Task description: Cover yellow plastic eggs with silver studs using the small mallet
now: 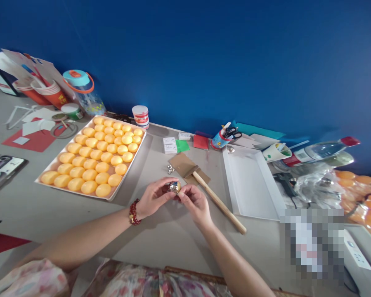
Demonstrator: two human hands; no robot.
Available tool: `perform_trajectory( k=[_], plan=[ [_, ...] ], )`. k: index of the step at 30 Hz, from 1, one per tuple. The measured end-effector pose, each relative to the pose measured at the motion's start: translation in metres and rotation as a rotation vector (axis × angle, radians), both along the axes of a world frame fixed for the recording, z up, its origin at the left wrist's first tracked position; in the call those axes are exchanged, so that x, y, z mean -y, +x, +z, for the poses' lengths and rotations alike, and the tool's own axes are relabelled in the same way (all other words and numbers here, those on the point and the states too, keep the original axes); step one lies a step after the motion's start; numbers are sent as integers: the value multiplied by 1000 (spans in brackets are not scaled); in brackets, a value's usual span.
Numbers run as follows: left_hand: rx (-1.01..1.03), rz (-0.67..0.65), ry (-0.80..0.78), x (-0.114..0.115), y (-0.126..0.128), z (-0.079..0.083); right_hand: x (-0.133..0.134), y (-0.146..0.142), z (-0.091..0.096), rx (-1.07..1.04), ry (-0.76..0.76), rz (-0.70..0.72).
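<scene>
Between my two hands, above the table, is a small round ball (174,188) with a shiny silver face and a yellowish side. My left hand (154,198) is closed around its left side, thumb and index finger curled on it. The fingers of my right hand (196,204) are bent together, with thumb and fingertip pinching at the ball's right edge. Just beyond the hands lies a little cluster of shiny silver pieces (171,169). A hammer (219,202) with a wooden handle rests to the right, its head on brown cardboard (181,164).
A tray (111,199) with rows of orange balls (102,167) stands at left. On the right sits a white tray (256,189) with a silver piece in its far corner. Small white boxes (170,145), a pen cup (220,140) and a bottle (318,152) line the blue wall (185,62).
</scene>
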State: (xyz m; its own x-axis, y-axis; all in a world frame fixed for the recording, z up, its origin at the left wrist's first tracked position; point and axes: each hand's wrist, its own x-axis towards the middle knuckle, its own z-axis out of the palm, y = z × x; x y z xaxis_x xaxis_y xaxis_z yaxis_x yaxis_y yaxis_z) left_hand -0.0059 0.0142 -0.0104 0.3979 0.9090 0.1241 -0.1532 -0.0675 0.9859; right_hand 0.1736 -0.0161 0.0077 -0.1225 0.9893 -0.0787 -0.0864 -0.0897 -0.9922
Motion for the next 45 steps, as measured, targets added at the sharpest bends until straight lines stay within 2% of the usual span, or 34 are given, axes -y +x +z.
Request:
perform_trajectory(
  k=[40, 45],
  plan=[
    [-78, 61, 52, 3, 1, 1, 8, -11, 9, 271, 116, -134],
    [64, 20, -59, 4, 4, 2, 11, -11, 9, 214, 77, -147]
  ],
)
